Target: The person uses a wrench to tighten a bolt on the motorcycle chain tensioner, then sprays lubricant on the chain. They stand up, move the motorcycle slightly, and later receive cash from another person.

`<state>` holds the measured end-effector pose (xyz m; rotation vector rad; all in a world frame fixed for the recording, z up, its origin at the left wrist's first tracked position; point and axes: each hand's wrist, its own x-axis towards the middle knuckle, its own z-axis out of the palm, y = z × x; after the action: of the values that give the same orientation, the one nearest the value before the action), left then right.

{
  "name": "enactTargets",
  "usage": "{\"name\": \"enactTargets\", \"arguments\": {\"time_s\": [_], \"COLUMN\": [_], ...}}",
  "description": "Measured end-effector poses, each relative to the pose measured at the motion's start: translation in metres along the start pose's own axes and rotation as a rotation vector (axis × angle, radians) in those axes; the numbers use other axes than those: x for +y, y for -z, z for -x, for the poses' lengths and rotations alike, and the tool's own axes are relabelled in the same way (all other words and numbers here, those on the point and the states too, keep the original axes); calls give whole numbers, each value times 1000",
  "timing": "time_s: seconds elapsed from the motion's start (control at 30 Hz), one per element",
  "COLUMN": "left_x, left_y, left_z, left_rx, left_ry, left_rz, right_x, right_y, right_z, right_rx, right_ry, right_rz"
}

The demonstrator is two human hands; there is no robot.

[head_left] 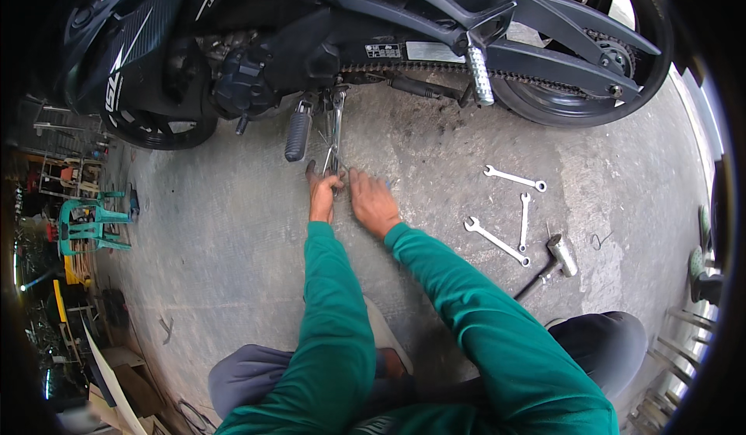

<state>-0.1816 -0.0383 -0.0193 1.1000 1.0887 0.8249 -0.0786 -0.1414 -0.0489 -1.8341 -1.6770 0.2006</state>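
Note:
A black motorcycle (291, 50) stands across the top of the view. From its underside a shiny metal side stand (337, 116) reaches down toward me, beside a black rubber footpeg (298, 132). My left hand (322, 196) is closed around the stand's lower end; its fingers partly hide what else is there. Just to the right, my right hand (373, 202) has its fingers stretched out toward the stand, palm down, with nothing visible in it.
Three combination wrenches, an upper one (514, 178), a middle one (524, 221) and a lower one (497, 241), lie on the concrete floor (233, 225). Near my knee is a hammer (562, 255). A green plastic chair (95, 224) stands far left. The rear wheel (559, 109) is at upper right.

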Motion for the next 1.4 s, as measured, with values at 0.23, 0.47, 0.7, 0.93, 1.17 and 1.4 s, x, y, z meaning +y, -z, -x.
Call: {"name": "enactTargets", "arguments": {"time_s": [0.23,0.47,0.7,0.93,1.17,1.4], "left_x": [-3,-10,5,5,18,50], "left_y": [12,18,-70,-161,-201,-285], "left_z": [8,32,36,63,79,85], "left_rx": [0,571,657,778,728,152], "left_ry": [-67,-133,-290,-228,-168,-230], "left_rz": [27,186,-349,-355,-77,36], "right_x": [-42,38,55,52,69,91], "right_y": [-19,85,146,154,140,100], "right_z": [48,73,122,146,165,199], "right_rx": [-33,-320,-547,-439,-376,-428], "right_ry": [-123,312,328,268,260,451], "right_rz": [11,170,116,8,-72,-260]}}
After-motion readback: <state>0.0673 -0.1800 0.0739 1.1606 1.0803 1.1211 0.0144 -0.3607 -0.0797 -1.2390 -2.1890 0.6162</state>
